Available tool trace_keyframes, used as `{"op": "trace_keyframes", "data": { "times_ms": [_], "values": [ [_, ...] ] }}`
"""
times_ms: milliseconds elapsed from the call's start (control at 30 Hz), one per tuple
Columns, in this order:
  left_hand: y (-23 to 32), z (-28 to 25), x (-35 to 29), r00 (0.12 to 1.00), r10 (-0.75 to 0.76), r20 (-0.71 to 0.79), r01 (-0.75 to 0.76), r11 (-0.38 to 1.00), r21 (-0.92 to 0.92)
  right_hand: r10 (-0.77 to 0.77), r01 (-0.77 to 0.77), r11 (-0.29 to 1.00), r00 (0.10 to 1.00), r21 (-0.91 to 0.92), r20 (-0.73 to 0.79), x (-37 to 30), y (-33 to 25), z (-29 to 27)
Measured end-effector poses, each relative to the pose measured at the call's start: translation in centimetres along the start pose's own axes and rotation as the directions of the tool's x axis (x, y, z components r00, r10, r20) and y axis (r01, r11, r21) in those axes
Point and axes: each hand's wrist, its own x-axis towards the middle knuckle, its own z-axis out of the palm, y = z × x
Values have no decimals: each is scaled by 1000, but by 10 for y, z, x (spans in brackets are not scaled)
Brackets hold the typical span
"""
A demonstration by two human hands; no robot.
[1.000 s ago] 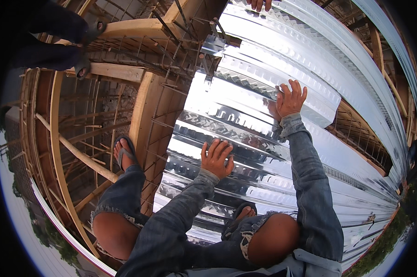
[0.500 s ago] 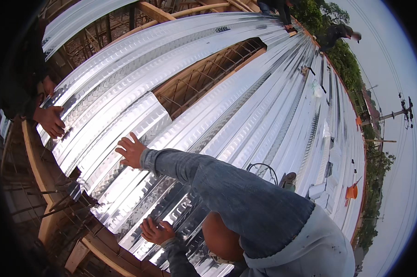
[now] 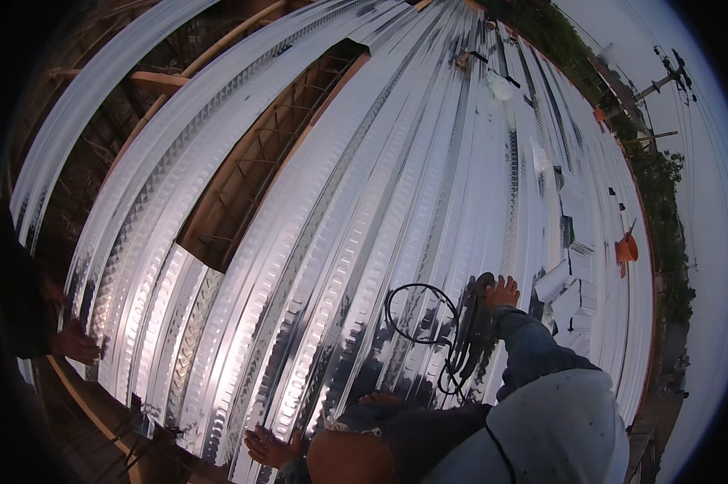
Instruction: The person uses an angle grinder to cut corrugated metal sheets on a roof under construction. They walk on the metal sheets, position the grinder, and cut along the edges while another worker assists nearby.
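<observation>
My left hand (image 3: 271, 448) lies with spread fingers on the ribbed shiny metal decking sheets (image 3: 332, 266), close to their near edge. Further right, my right hand (image 3: 503, 292) has its fingers stretched out beside the far end of a dark corded power tool (image 3: 475, 319). Its fingers are apart, and whether they touch the tool is hard to make out. The tool's black cord (image 3: 390, 310) loops over the sheets to its left. My bent knee (image 3: 352, 456) shows between the hands, with a bare foot (image 3: 380, 399) just beyond it.
A long rectangular opening (image 3: 275, 153) with rebar inside cuts through the decking. At left, another person's hand (image 3: 78, 343) rests at the sheets' edge, beside open timber framing (image 3: 98, 403). Cut metal pieces (image 3: 569, 294) and an orange container (image 3: 626, 248) stand at right.
My right hand has left the sheet on the left and moved right to the power tool. My left hand stays near the sheet edge. The view has shifted; the people in the distance are out of sight.
</observation>
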Motion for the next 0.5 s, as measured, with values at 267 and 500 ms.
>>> {"op": "trace_keyframes", "data": {
  "times_ms": [267,500],
  "values": [
    [10,5,21,984,158,-86,-172,964,-204,280,-359,907,905,219,321,21,80,60],
    [30,-33,65,889,330,318,-264,936,-233,316,-317,924,948,213,39,-12,103,84]
  ]
}}
